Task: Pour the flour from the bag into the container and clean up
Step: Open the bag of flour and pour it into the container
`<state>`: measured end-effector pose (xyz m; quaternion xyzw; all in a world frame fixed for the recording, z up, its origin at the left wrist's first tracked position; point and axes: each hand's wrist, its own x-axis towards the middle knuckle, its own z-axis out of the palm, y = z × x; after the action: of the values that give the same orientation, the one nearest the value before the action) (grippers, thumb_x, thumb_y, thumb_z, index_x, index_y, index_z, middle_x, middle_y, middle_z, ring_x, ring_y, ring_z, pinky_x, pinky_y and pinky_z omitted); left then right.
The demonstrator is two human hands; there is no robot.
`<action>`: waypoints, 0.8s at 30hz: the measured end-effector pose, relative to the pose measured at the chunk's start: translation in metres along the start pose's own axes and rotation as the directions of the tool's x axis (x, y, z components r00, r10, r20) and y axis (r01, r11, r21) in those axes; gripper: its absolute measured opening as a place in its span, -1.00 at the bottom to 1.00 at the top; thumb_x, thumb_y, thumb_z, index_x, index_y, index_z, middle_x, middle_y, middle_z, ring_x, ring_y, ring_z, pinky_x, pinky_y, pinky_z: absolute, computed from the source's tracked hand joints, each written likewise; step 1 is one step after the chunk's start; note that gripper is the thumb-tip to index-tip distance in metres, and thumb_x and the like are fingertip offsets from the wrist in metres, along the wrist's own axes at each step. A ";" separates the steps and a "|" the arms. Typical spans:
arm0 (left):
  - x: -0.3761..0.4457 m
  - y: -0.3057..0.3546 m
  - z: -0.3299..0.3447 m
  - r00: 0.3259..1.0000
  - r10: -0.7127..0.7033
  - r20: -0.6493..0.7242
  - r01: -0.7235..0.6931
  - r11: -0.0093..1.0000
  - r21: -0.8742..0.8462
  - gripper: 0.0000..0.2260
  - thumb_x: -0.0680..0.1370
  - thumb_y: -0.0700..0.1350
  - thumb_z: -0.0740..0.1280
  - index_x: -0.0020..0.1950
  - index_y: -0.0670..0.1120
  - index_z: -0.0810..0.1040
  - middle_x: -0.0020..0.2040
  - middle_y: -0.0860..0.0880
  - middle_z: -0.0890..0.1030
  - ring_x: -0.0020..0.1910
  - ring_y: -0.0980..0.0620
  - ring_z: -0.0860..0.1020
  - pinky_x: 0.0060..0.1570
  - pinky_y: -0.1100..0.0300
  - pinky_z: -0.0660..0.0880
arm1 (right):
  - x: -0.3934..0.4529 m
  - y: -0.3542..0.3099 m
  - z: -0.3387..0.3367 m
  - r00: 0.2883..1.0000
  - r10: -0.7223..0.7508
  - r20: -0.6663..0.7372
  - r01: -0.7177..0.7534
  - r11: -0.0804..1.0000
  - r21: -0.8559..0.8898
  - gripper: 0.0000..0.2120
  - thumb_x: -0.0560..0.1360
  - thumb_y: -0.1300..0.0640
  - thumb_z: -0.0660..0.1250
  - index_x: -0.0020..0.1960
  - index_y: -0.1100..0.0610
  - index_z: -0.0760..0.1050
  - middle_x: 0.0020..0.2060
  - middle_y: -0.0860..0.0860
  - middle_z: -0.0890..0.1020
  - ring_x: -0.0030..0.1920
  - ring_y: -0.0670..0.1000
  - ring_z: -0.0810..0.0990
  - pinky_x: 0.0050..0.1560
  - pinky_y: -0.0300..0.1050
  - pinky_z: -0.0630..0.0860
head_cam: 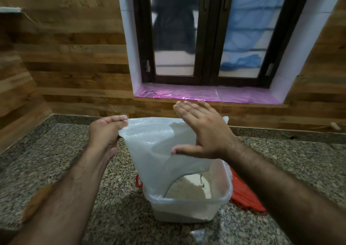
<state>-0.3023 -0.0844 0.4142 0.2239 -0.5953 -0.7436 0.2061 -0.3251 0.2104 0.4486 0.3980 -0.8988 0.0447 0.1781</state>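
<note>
Flour (189, 187) already lies in the container (189, 206) mid-tabletop, and the near-empty bag (161, 151) hangs mouth-down into it, left hand (106, 132) fingers pinching its upper corner, right hand (204, 132) flat, fingers together, so shaking out and cleanup seem left.

Two hands (107, 130) (205, 130) — one bag (161, 151), one container (189, 207), one red lid (245, 194) — one window (209, 33).

A speckled granite counter (61, 151) runs below a wood-panelled wall (71, 53). A dark-framed window (207, 33) with 2 panes sits above a sill covered in pink film (202, 94). Something red (245, 194) lies on the counter at the right.
</note>
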 end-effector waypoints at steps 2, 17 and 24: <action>0.002 -0.002 0.000 1.000 -0.003 0.002 0.003 1.000 -0.004 -0.83 0.49 -0.46 0.48 0.06 -0.34 0.70 0.09 -0.36 0.73 -0.07 -0.15 0.71 -0.10 0.13 0.71 | 0.002 0.000 -0.001 0.989 0.008 0.145 -0.014 0.999 0.040 0.12 0.32 -0.77 -0.04 0.49 0.02 0.53 0.36 0.00 0.68 0.43 0.05 0.58 0.58 0.16 0.33; -0.024 0.025 0.005 0.963 0.159 0.216 -0.201 0.961 0.191 -0.94 0.58 -0.24 0.50 0.02 -0.11 0.76 -0.04 -0.18 0.78 -0.25 0.00 0.64 -0.38 0.17 0.54 | 0.026 0.014 -0.036 0.947 0.302 0.109 -0.288 0.949 -0.131 -0.82 0.47 -0.09 0.52 0.00 -0.04 0.66 -0.05 -0.03 0.74 0.11 0.14 0.67 -0.02 -0.04 0.35; -0.054 0.077 0.028 0.697 0.130 0.705 -0.717 0.157 0.680 -0.06 0.31 0.61 0.38 0.59 0.16 0.44 0.53 0.12 0.52 0.49 0.05 0.47 0.42 -0.07 0.48 | 0.037 0.015 -0.056 0.944 0.313 0.104 -0.296 0.943 -0.154 -0.83 0.50 -0.09 0.51 0.06 -0.07 0.70 -0.13 -0.07 0.68 0.05 0.11 0.64 0.09 0.02 0.44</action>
<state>-0.2717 -0.0467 0.4993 -0.0845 -0.9753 -0.1848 0.0870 -0.3433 0.2074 0.5144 0.2430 -0.9600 -0.0152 0.1380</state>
